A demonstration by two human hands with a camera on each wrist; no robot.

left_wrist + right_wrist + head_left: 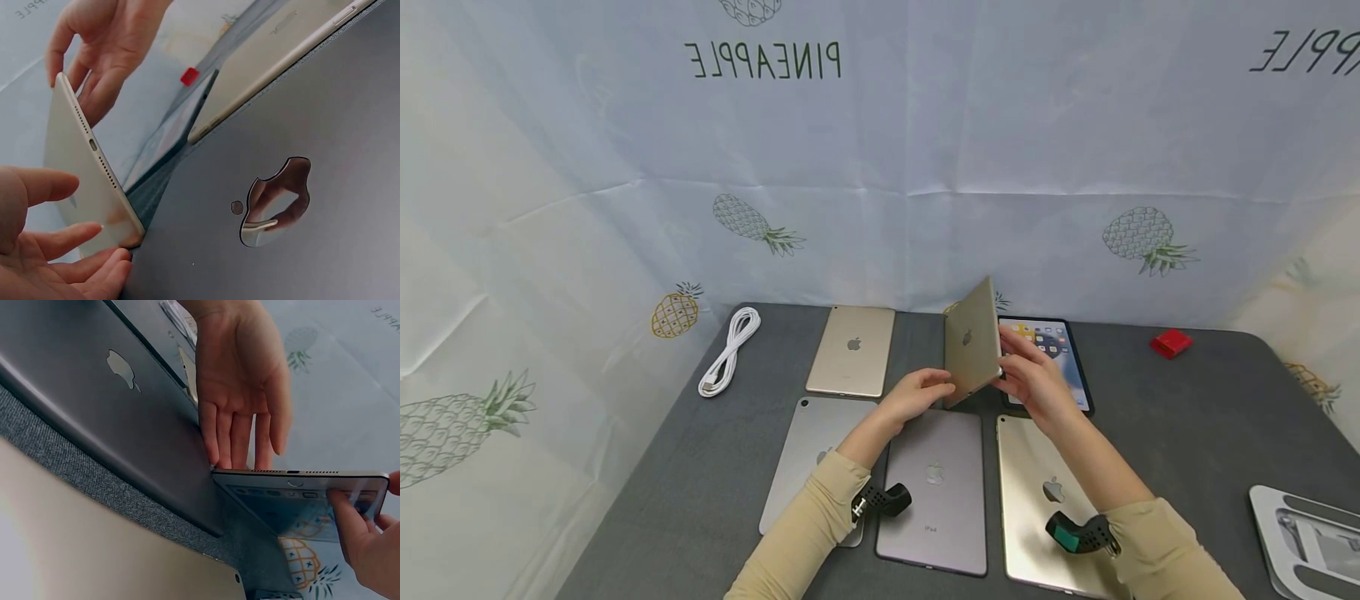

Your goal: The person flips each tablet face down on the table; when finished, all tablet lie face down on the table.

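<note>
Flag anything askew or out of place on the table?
One gold tablet stands tilted on its lower edge between the left hand and right hand, while the others lie flat. One flat tablet lies screen-up and lit; the rest show their backs. No damage visible.

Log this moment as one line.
gold tablet: upright on edge | left hand: touching its lower corner | right hand: holding its right side
</note>
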